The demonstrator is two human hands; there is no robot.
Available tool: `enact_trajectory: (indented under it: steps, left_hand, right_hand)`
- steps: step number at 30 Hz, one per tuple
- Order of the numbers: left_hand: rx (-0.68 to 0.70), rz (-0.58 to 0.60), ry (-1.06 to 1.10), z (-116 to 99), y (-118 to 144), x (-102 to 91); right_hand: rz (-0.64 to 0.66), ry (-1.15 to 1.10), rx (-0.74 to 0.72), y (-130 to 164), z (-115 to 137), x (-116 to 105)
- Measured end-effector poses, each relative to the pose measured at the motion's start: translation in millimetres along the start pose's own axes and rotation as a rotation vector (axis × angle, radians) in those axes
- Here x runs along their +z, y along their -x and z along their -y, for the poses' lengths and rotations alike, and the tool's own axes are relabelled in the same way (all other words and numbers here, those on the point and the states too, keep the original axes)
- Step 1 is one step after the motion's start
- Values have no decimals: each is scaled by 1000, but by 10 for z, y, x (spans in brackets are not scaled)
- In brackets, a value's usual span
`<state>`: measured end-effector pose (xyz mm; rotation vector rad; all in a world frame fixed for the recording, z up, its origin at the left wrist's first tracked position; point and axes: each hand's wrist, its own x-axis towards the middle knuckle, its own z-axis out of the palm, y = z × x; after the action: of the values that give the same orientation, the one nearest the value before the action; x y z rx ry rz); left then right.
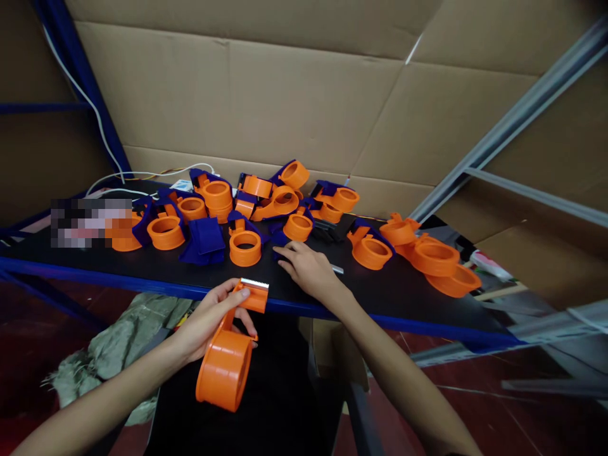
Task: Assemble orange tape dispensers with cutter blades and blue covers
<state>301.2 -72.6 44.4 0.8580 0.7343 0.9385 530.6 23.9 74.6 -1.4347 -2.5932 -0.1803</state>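
Observation:
My left hand (221,313) is closed around an orange tape dispenser (223,367), held tilted in front of the table edge. Its round hub hangs downward, and a serrated metal blade (255,283) shows at the upper end, beside my thumb. Over the black tabletop, my right hand (306,266) reaches with fingers stretched and slightly apart. Its fingertips are near a dark blue piece (280,239); whether they touch it I cannot tell. A small metal strip (337,269) lies just right of that hand. Nearest in front stands another orange dispenser (245,248) with a blue part.
Several orange-and-blue dispensers (217,196) crowd the back of the table. Blue flat parts (206,239) are stacked left of centre, black pieces (330,229) lie behind my right hand. Plain orange dispensers (434,256) pile up at right. A cardboard wall (285,101) rises behind.

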Motion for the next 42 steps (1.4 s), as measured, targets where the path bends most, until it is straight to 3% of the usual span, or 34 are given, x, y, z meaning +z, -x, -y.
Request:
enact_trajectory:
  steps: [2,5,8,11,18,24,27,30,32,37,42]
  left_hand:
    - [-3,-9,-8,0,1,-7]
    - [-2,-5,-17,6,-5,-10]
    - [-1,12,-15,16,-16,-8]
    - [-8,10,-19,22,-18,-9]
    - [-19,15,-20,14,-7,-12]
    - [-4,-8,8,23,1,5]
    - [17,-36,41,45,6,18]
    - [36,-45,58,61,11,35]
    - [61,-51,64,62,14,51]
    - [109,-109,92,59,20,86]
    - [123,-94,94,92,12,83]
  right_hand:
    - [-39,27,60,20,-127,-67]
    - [-96,160,287,-29,-425,-142]
    - [-83,240,436,-143,-699,-129]
    - [-63,231,457,-245,-823,-51]
    - [-86,162,482,-286,-824,71]
    - [-179,7,498,-43,-895,-136]
    - [-213,-242,352,194,-770,-296]
    - [-183,-697,113,397,-467,-400]
    - [-137,-845,-6,468,-223,-432]
    - [-139,-830,-163,469,257,-405]
    - [-214,-785,-91,452,556,-223]
